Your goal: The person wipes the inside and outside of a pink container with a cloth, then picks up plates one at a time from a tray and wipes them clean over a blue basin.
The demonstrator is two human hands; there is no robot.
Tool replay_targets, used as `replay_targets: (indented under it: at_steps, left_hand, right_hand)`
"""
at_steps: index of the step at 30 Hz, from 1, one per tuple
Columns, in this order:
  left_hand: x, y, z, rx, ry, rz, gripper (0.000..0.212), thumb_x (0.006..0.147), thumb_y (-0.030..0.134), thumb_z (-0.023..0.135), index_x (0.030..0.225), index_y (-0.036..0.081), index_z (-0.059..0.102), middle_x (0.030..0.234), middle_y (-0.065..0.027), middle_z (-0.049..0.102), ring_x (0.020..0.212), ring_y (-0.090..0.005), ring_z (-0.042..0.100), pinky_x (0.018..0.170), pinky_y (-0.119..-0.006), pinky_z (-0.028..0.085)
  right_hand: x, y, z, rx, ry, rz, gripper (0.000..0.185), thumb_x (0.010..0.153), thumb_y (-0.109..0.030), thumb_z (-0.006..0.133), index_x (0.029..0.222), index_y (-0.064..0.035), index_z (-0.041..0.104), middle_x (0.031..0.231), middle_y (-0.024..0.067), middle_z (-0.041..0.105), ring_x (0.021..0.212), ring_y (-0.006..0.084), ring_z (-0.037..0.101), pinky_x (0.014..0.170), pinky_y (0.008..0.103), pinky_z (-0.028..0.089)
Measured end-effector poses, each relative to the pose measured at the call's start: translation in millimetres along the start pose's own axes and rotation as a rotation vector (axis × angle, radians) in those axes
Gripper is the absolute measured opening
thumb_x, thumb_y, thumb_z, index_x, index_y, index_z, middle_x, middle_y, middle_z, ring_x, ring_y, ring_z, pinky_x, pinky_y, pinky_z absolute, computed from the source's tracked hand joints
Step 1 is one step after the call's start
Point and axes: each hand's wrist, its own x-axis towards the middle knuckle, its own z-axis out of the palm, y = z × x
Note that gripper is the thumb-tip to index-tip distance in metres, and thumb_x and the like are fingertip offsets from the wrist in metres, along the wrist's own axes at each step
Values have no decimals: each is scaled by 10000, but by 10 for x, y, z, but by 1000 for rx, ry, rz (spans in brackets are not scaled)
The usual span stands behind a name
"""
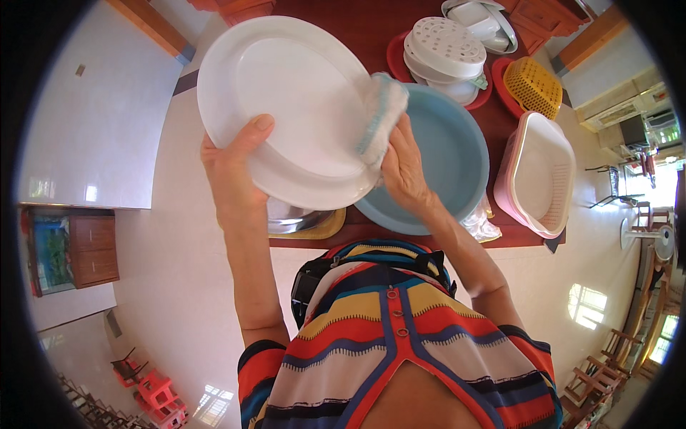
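My left hand [233, 161] grips a large white oval plate [300, 102] by its near left rim, thumb on the upper face. A white cloth with a pale blue stripe [385, 115] is bunched in my right hand [404, 166]. It presses on the plate's right rim, and my right fingers are partly hidden behind it. Below and to the right of the plate stands a round blue basin [450, 155] on the dark red table [337, 16]. Under the plate's near edge, a shiny metal dish [295, 217] rests on a yellow tray [333, 228], mostly covered from sight.
White perforated racks and bowls [449, 45] are stacked on a red tray [395, 59]. Farther back are more white dishes [479, 24]. A yellow basket [533, 88] and nested pink-and-white baskets [536, 177] line the right side. A crumpled plastic bag [482, 222] lies beside the basin.
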Motion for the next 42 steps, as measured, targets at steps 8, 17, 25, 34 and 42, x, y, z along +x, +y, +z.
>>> replay_targets:
  at_steps: [8,17,25,34,42]
  left_hand:
    - [-174,-288,289,215,102,355,406,690,56,721,1042,-48,549,968,-104,590,871,-188,580,789,-300,457]
    - [-239,-168,100,-350,-172,-132,439,906,257,525,1234,-17,429,1178,-133,526,1058,-256,529,895,-390,446]
    - [-248,-372,50,-329,-214,-307,479,914,274,518,1271,-15,381,1222,-124,497,1131,-235,485,931,-395,423]
    - [-320,-751,98,-265,-245,-277,440,928,325,486,1230,12,419,1119,-77,532,1000,-169,541,829,-325,469]
    - [-295,-670,4,-261,-220,-299,395,945,264,442,1248,13,413,1166,-94,524,1057,-206,535,874,-353,470]
  right_hand:
    - [-148,-273,327,41,368,187,331,895,-121,388,1203,-28,465,1299,191,356,1196,309,373,992,339,305]
    - [209,101,-261,592,482,486,295,930,-83,399,1207,-25,482,1071,14,543,941,71,500,804,215,418]
    - [157,323,-433,-56,300,234,266,889,-93,410,1112,4,517,1114,157,500,1035,262,474,918,332,356]
    - [63,-341,173,-403,-95,-273,261,779,-156,523,991,-9,556,1154,196,465,1156,382,382,977,536,268]
    - [559,-172,35,-557,-6,-363,247,820,-304,518,1006,-155,583,1167,105,483,1197,279,379,975,542,231]
